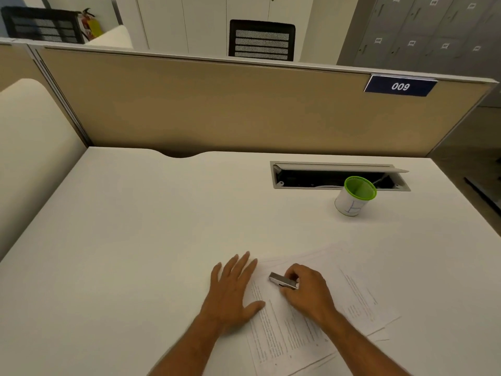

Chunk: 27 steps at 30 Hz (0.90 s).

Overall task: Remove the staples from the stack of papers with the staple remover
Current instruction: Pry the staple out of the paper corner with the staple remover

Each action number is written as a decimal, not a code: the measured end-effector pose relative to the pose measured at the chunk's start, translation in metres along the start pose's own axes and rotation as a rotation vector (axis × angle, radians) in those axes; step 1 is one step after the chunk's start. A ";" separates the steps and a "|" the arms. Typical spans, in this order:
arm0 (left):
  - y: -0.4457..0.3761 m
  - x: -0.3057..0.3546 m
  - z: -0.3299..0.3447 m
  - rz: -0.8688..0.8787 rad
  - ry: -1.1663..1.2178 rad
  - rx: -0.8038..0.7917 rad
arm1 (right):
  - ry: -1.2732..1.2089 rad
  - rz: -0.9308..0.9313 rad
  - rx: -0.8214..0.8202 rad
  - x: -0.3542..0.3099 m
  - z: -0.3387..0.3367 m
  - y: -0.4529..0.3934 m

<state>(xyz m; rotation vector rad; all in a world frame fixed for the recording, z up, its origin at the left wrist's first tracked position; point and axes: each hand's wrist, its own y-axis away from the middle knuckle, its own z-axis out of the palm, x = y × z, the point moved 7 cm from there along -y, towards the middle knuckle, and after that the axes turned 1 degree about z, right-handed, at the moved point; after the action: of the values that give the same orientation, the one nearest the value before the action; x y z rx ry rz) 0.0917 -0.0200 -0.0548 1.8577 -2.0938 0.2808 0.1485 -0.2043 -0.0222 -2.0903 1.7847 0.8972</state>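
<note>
The right hand [306, 290] has its grip closed around the staple remover [283, 281], whose long axis points up and left toward the top-left corner of the stack of papers [284, 329] just beyond its tip. The left hand [233, 291] lies flat and open, holding nothing, pressing the stack's left edge on the tabletop [135, 226]. No staple is visible; it probably sits at that corner, nearer the right hand.

A white desk [122, 226] is bounded at its far edge by a tan partition [203, 104] carrying a blue plate [400, 86] marked 009. A cable tray [339, 176] is recessed in the desktop, its lid raised. Beyond the partition, a black mesh chair [261, 40], white cabinets [189, 20] and grey lockers [423, 31] are observed. A fire extinguisher [90, 24] is noted far left.
</note>
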 end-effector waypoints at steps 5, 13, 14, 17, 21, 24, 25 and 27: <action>-0.004 0.002 0.011 0.082 -0.070 -0.002 | 0.178 -0.102 -0.039 -0.008 0.012 0.003; 0.000 0.007 0.014 0.083 -0.112 0.013 | 0.178 -0.155 -0.019 -0.016 0.020 0.003; 0.000 0.007 0.014 0.084 -0.116 0.015 | 0.177 -0.157 -0.020 -0.018 0.022 0.003; 0.000 0.008 0.012 0.093 -0.124 0.014 | 0.185 -0.172 -0.006 -0.023 0.025 0.001; -0.001 0.008 0.010 0.104 -0.125 0.018 | 0.196 -0.160 0.023 -0.025 0.027 0.002; -0.001 0.008 0.010 0.104 -0.120 0.023 | 0.194 -0.128 0.031 -0.025 0.029 0.003; -0.001 0.008 0.010 0.103 -0.121 0.021 | 0.191 -0.116 0.035 -0.026 0.030 0.003; -0.001 0.008 0.010 0.103 -0.124 0.023 | 0.180 -0.083 0.043 -0.026 0.031 0.005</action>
<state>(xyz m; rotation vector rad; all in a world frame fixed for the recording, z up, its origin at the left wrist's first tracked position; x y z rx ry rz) 0.0907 -0.0312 -0.0612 1.8261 -2.2817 0.2197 0.1334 -0.1671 -0.0298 -2.2624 1.7692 0.6619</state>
